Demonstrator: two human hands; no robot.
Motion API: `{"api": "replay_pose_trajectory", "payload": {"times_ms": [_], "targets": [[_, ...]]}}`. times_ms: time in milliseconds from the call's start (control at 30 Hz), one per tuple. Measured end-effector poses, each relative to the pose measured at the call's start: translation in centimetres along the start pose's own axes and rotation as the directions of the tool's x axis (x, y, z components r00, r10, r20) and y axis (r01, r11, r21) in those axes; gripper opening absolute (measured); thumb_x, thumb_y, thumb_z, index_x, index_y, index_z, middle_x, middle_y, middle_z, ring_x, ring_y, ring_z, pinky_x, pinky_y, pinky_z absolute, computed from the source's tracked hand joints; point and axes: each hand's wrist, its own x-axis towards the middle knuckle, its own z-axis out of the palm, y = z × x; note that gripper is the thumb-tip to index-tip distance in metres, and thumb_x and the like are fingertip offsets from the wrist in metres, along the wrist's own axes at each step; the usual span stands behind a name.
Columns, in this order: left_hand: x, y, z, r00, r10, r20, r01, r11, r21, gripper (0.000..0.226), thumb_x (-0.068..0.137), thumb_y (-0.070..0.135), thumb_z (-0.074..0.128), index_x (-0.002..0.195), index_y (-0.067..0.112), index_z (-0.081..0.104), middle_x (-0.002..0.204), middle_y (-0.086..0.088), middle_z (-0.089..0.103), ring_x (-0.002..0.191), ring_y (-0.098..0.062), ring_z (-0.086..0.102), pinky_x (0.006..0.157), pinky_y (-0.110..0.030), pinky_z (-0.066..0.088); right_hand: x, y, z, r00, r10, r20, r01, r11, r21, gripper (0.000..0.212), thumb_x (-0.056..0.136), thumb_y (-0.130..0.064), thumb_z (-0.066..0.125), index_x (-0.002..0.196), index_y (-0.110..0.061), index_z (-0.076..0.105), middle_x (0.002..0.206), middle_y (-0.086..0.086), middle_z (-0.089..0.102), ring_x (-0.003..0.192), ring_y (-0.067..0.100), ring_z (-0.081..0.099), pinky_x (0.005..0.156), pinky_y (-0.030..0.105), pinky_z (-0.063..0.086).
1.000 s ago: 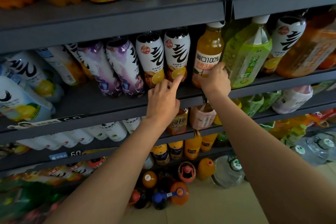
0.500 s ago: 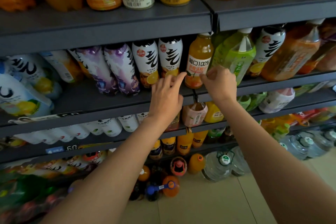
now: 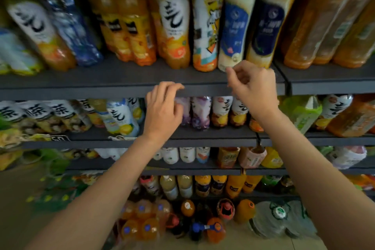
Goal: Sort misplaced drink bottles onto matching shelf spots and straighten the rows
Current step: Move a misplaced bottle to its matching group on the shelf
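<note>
Lining shelves [image 3: 125, 79]: full drink bottles [image 3: 236, 26]

Dark grey metal shelving [image 3: 125, 79] in tiers, tan tiled floor [image 3: 233, 242] below, dim light

dim, motion-blurred view; shelf edges bow with wide-angle distortion.

The top shelf [image 3: 142, 79] carries a row of upright drink bottles, blurred: a white-labelled orange bottle [image 3: 174, 28] with black brush script; beside it a cartoon-labelled bottle [image 3: 206, 30]; then a cream milk-tea bottle [image 3: 235, 26] with a blue label; then a tan bottle [image 3: 269, 24] with a navy label; purple-labelled bottles [image 3: 199, 112] stand on the shelf below.
</note>
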Motion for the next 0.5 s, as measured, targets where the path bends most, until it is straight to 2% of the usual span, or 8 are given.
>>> {"api": "replay_pose_trajectory", "payload": {"times_ms": [100, 167, 267, 333, 400, 500], "targets": [[-0.3, -3.6, -4.3, 0.996, -0.068, -0.053, 0.069, 0.998, 0.008, 0.035, 0.076, 0.009, 0.042, 0.108, 0.008, 0.055, 0.101, -0.010, 0.054, 0.090, -0.026, 0.052, 0.078, -0.032, 0.031, 0.2, -4.4, 3.1, 0.999, -0.042, 0.028, 0.040, 0.997, 0.066, 0.041, 0.088, -0.044, 0.045, 0.079, -0.009, 0.065, 0.062, -0.004, 0.063, 0.058, 0.015, 0.061, 0.059, 0.039, 0.052], [-2.1, -6.5, -6.1, 0.992, -0.119, -0.029, 0.120, 0.992, 0.026, 0.034, 0.077, 0.012, 0.041, 0.108, 0.008, 0.054, 0.100, -0.010, 0.054, 0.091, -0.026, 0.051, 0.078, -0.032, 0.031, -1.6, -6.9, 6.5, 0.988, -0.032, 0.152, 0.021, 0.997, 0.078, 0.036, 0.087, -0.044, 0.052, 0.079, -0.011, 0.065, 0.063, -0.007, 0.059, 0.060, 0.014, 0.060, 0.060, 0.036, 0.052], [-5.4, -11.1, -7.6, 0.979, -0.200, 0.043, 0.196, 0.978, 0.072, 0.038, 0.076, 0.018, 0.037, 0.108, 0.006, 0.054, 0.100, -0.012, 0.053, 0.094, -0.029, 0.050, 0.080, -0.034, 0.032, -5.0, -8.1, 12.7, 0.905, 0.130, 0.405, -0.139, 0.990, -0.008, 0.029, 0.087, -0.038, 0.063, 0.087, -0.009, 0.066, 0.076, 0.000, 0.067, 0.077, 0.018, 0.065, 0.072, 0.039, 0.053], [-6.9, -13.7, -8.3, 0.968, -0.239, 0.071, 0.233, 0.969, 0.086, 0.038, 0.076, 0.019, 0.036, 0.107, 0.006, 0.055, 0.099, -0.011, 0.053, 0.094, -0.026, 0.049, 0.080, -0.034, 0.033, -6.2, -8.0, 16.2, 0.858, 0.212, 0.468, -0.220, 0.975, -0.038, 0.031, 0.085, -0.036, 0.066, 0.094, -0.007, 0.065, 0.086, 0.003, 0.069, 0.085, 0.019, 0.065, 0.078, 0.039, 0.053], [-7.6, -16.0, -9.0, 0.960, -0.268, 0.077, 0.262, 0.962, 0.078, 0.035, 0.077, 0.016, 0.039, 0.106, 0.006, 0.054, 0.098, -0.009, 0.053, 0.092, -0.026, 0.050, 0.080, -0.039, 0.037, -6.2, -8.2, 19.1, 0.820, 0.253, 0.514, -0.264, 0.963, -0.052, 0.039, 0.082, -0.036, 0.070, 0.106, -0.005, 0.062, 0.100, 0.007, 0.068, 0.095, 0.021, 0.063, 0.085, 0.037, 0.051], [-8.2, -19.1, -10.0, 0.949, -0.302, 0.094, 0.294, 0.951, 0.091, 0.034, 0.076, 0.017, 0.038, 0.106, 0.007, 0.052, 0.097, -0.009, 0.052, 0.091, -0.028, 0.051, 0.079, -0.042, 0.040, -5.7, -9.5, 23.9, 0.757, 0.273, 0.594, -0.279, 0.957, -0.084, 0.068, 0.077, -0.037, 0.074, 0.130, -0.005, 0.045, 0.129, 0.013, 0.051, 0.119, 0.027, 0.048, 0.097, 0.035, 0.041]]}}
